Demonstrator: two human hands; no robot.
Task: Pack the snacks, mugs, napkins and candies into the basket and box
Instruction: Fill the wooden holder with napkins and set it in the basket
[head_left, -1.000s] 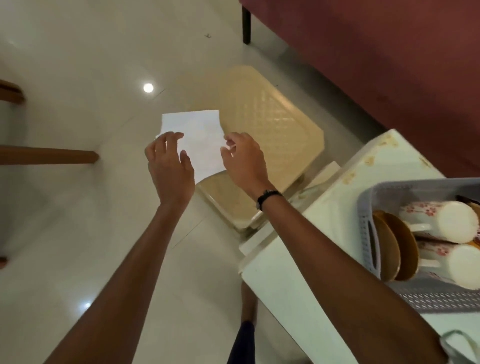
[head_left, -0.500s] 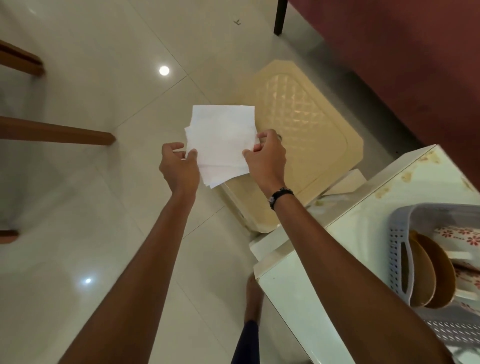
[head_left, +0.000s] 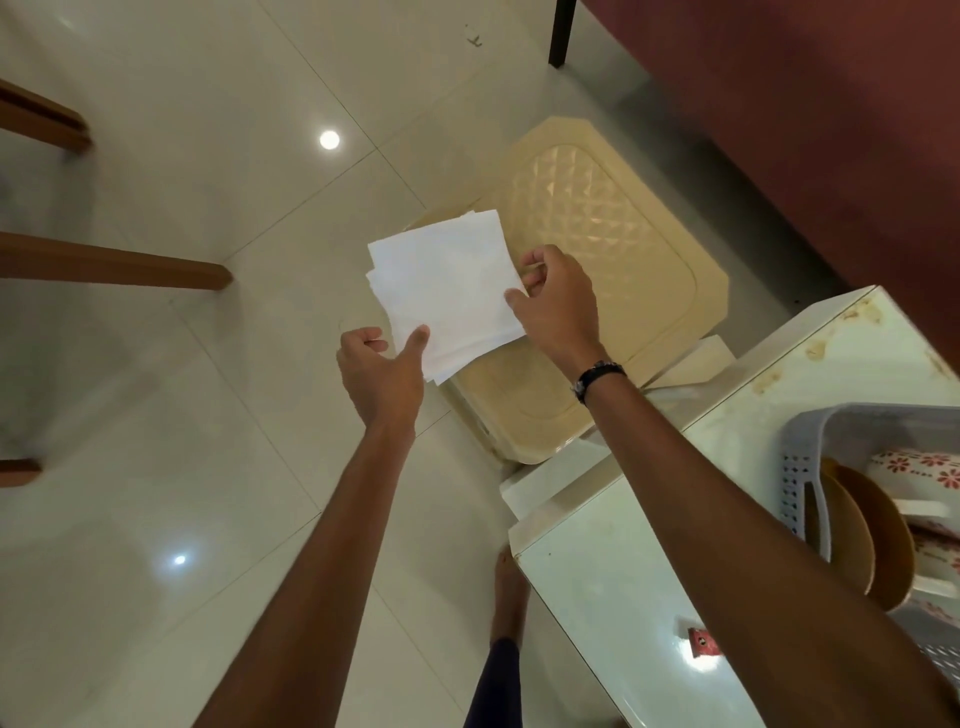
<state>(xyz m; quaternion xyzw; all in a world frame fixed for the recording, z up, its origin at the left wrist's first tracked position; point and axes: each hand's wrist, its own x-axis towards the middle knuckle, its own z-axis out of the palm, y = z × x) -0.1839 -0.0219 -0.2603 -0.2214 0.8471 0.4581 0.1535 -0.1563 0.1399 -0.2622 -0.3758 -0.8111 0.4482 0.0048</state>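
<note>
In the head view, a stack of white napkins (head_left: 447, 286) is held over the floor, at about 10 o'clock from the grey basket (head_left: 810, 441) on the table (head_left: 613, 582). The stack's right edge is pinched by the right hand (head_left: 558, 306); its lower corner is nipped under the thumb of the left hand (head_left: 382, 376), whose fingers are loosely curled. Mugs (head_left: 930, 462) are already lying in the basket. The napkin step appears in hand: next the stack must be squared and carried toward 4 o'clock.

The left hand (head_left: 382, 374) has slid to the napkins' (head_left: 449, 286) near corner, seemingly only its thumb touching.
</note>
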